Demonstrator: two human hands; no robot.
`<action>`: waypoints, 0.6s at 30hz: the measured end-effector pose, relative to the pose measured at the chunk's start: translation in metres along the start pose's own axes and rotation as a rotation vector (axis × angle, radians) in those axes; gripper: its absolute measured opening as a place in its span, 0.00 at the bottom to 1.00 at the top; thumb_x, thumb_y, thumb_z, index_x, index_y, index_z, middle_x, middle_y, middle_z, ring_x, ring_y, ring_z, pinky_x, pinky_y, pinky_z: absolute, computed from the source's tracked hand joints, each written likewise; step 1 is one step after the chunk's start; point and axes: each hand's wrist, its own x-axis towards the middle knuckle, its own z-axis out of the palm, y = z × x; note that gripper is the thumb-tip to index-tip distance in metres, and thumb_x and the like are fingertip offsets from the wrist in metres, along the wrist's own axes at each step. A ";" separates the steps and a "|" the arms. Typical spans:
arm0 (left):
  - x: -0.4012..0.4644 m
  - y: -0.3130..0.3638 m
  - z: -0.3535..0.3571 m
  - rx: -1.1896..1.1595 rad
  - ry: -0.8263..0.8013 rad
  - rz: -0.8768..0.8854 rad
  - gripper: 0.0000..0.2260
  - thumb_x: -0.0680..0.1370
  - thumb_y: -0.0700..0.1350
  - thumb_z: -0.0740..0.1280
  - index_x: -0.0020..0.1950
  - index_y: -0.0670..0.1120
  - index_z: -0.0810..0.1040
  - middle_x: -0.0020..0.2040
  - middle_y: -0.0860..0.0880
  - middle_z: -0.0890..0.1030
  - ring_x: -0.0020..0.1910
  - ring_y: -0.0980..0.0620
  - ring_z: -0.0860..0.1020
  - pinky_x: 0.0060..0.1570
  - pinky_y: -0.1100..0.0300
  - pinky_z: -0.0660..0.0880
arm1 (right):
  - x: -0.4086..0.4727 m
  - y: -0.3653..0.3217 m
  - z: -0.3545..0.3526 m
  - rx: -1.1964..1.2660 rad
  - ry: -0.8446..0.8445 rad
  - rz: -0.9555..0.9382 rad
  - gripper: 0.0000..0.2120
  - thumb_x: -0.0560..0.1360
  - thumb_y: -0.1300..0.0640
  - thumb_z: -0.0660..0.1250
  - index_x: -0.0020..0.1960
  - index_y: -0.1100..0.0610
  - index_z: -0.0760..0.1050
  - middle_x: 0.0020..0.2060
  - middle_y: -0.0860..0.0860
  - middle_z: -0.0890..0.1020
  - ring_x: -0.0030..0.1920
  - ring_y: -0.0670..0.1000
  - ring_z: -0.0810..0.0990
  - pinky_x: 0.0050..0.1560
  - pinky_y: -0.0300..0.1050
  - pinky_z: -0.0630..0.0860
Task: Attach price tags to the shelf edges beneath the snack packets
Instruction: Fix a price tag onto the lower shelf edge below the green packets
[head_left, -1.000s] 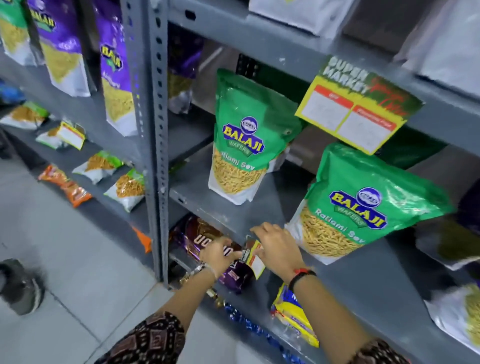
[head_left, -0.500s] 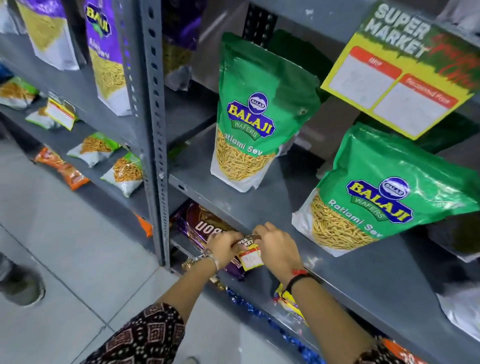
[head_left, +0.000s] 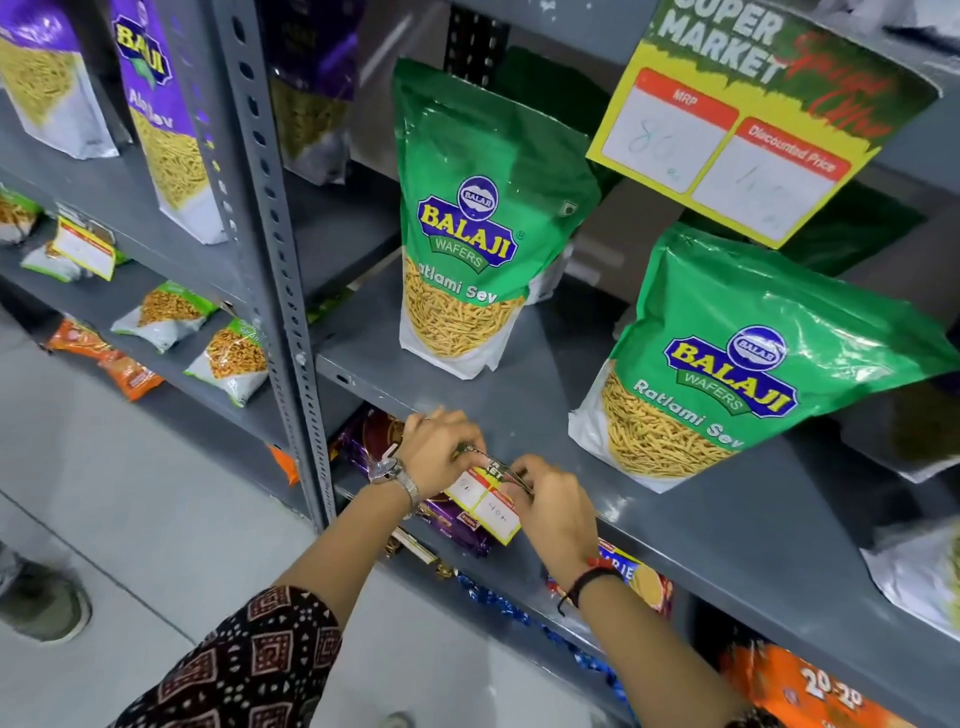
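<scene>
Both hands pinch a price tag (head_left: 488, 501) against the shelf edge (head_left: 675, 530): left hand (head_left: 441, 449), right hand (head_left: 553, 506). Two green packets (head_left: 467, 218) stand above; purple packs (head_left: 452, 525) below. The tag now hangs flatter than before.

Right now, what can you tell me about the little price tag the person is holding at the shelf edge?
The price tag is a small yellow card with a dark green printed top and two white boxes bearing faint handwriting under red strips. It looks like thin glossy card. It hangs tilted at the front edge of the grey shelf, below the green snack packets. The left hand and right hand both pinch its top.
</scene>
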 end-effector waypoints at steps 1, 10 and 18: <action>-0.001 -0.001 0.001 0.027 0.000 0.004 0.06 0.72 0.49 0.67 0.43 0.46 0.78 0.49 0.46 0.79 0.54 0.46 0.73 0.36 0.58 0.47 | -0.001 0.000 0.001 0.010 -0.002 0.011 0.08 0.75 0.54 0.63 0.50 0.59 0.73 0.48 0.59 0.82 0.47 0.60 0.80 0.40 0.48 0.75; -0.004 0.001 0.008 0.032 0.101 0.016 0.06 0.72 0.49 0.68 0.44 0.46 0.77 0.49 0.46 0.79 0.54 0.44 0.73 0.49 0.55 0.53 | 0.003 -0.002 0.002 -0.075 0.037 -0.033 0.09 0.77 0.57 0.59 0.48 0.63 0.74 0.50 0.60 0.78 0.50 0.59 0.76 0.42 0.48 0.73; -0.001 0.005 0.011 0.040 0.081 -0.009 0.07 0.72 0.49 0.68 0.43 0.46 0.77 0.48 0.46 0.79 0.54 0.45 0.71 0.48 0.56 0.51 | 0.006 0.000 0.004 -0.005 0.045 -0.014 0.07 0.75 0.60 0.63 0.46 0.64 0.74 0.49 0.61 0.79 0.47 0.60 0.78 0.42 0.50 0.75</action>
